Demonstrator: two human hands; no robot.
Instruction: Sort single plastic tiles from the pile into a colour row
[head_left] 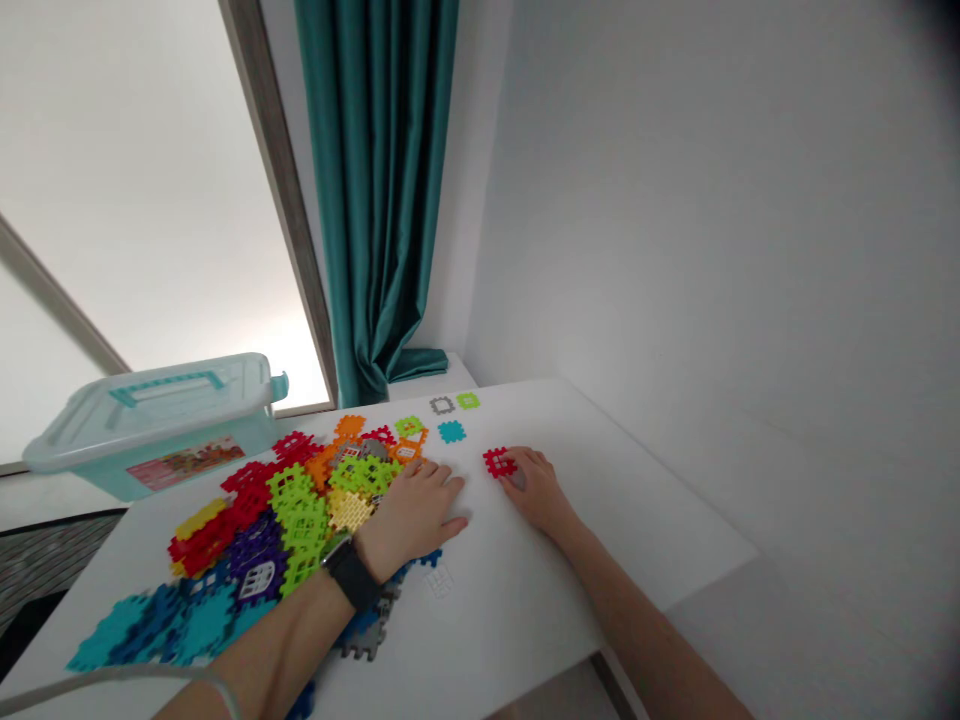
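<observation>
My left hand (416, 512) lies flat with fingers stretched out on the white table (525, 600), at the right edge of a pile of colourful interlocking plastic tiles (285, 510). A black watch sits on that wrist. My right hand (536, 488) rests on the table further right, its fingertips touching a single red tile (498, 462); the fingers are slightly curled over it. Whether they pinch the tile is unclear.
A teal tile (451, 432), a grey tile (442, 405) and a green tile (468, 400) lie apart near the far edge. A pale blue lidded plastic box (161, 420) stands at the left. A teal curtain (375, 190) hangs behind, and a white wall runs along the right.
</observation>
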